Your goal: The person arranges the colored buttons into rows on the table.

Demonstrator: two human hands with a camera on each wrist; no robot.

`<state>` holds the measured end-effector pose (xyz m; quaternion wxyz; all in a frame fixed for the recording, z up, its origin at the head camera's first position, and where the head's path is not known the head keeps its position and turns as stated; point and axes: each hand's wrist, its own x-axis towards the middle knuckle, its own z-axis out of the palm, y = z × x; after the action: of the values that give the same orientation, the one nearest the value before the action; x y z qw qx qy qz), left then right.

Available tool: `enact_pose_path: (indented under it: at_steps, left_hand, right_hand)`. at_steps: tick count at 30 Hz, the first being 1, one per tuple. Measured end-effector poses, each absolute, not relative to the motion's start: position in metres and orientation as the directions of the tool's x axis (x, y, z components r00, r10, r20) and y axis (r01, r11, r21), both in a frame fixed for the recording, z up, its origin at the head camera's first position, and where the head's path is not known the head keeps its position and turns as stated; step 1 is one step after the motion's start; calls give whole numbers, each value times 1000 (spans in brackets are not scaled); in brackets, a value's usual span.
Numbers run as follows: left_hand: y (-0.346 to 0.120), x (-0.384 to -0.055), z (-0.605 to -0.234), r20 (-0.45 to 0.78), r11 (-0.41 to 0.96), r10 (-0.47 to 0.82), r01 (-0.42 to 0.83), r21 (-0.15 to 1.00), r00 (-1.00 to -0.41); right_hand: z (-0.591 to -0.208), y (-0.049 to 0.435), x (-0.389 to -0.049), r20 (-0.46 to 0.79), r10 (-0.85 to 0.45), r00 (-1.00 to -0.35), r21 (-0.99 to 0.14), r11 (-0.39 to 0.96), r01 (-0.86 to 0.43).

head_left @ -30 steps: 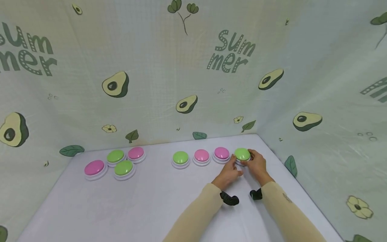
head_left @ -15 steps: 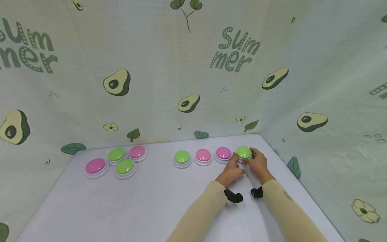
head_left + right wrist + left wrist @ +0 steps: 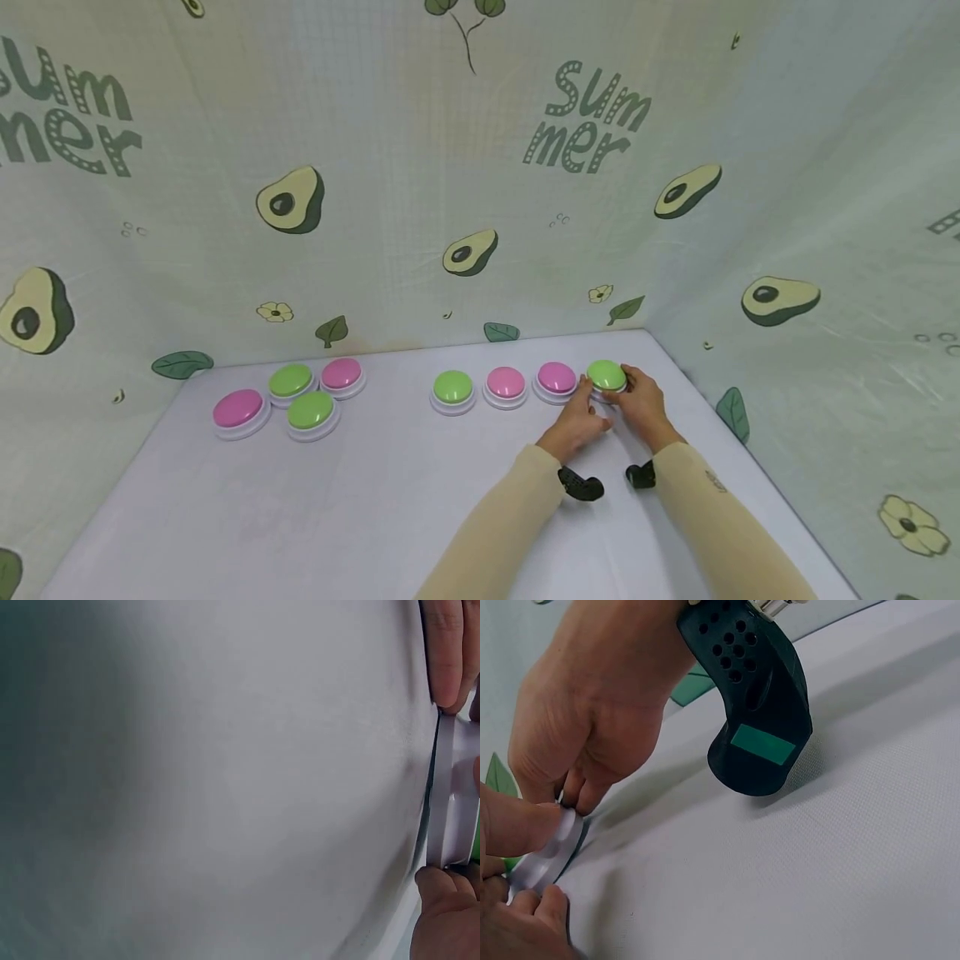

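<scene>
Both hands are at the rightmost green push button [image 3: 606, 375], a glossy dome on a round white base, at the back right of the table. My right hand [image 3: 641, 408] grips its right side, thumb at the front of the base. On the opposite side, straight fingers of my left hand [image 3: 574, 422] touch the base, between it and a magenta push button [image 3: 557, 377]; the left thumb sticks out toward the right. In the left wrist view the white base [image 3: 551, 859] sits low on the table between the hands. The right wrist view catches the base [image 3: 448, 795] at its right edge.
Leftward in the same row stand a pink button [image 3: 506, 382] and a green button [image 3: 453, 387]. Several more pink and green buttons, including a magenta one [image 3: 237, 408], cluster at the left. A patterned cloth [image 3: 375, 208] rises behind the white table [image 3: 360, 517].
The head view has shifted slightly, so the scene sits a little higher and further right. Both hands stay at the rightmost green push button, their grip looking the same.
</scene>
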<state>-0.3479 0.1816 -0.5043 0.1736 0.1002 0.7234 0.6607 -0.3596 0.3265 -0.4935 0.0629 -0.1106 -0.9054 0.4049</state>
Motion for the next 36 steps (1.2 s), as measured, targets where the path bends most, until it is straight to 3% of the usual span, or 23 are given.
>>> enact_pose_path:
  at_steps: [23,36]
  left_hand:
    - [176,-349,-505,-98,167,382,-35,985,-919]
    - [176,-346,-505,-111,241,384,-16,970,-917]
  right_hand:
    - [-494,320,-364,14,201,-979,-702,699,134]
    - [-493,318,-360,-6,235,-972,-681,711,176]
